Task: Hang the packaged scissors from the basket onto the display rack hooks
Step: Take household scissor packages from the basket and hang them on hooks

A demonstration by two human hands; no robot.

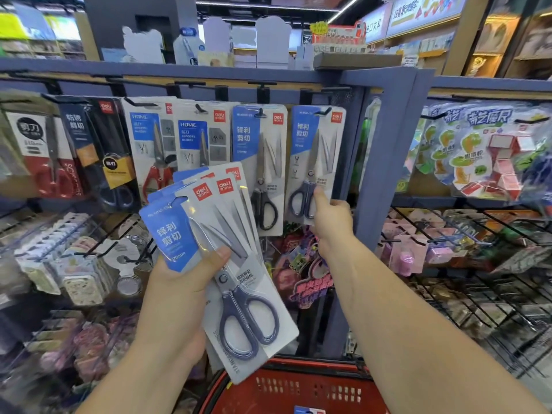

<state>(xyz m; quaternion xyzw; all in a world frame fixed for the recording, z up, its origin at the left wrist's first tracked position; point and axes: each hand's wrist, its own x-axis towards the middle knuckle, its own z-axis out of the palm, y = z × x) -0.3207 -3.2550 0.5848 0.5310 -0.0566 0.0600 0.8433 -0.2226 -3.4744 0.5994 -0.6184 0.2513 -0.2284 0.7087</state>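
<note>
Here, in the head view, your left hand (179, 282) grips a fanned stack of packaged scissors (236, 282). The thumb curls over the front card and the fingers are behind it. You hold the stack up in front of the display rack (385, 144), below the middle of its top row. The front pack shows a blue label and grey-handled scissors, and it tilts with its hang hole toward the upper left.

Your right hand (331, 219) is up at the hanging pack (313, 150) at the right end of that row, just beside the rack's blue upright. The thumb presses on the front of the card by the scissor handles and the fingers curl behind its lower edge, so the hand pinches that pack. The pack's top sits on a black hook (324, 110). A neighbouring pack (258, 162) of the same kind hangs on the next hook to the left, its lower left corner covered by the fan.

The red basket (298, 389) sits below both forearms at the foot of the rack, and you cannot tell what lies in it
</note>
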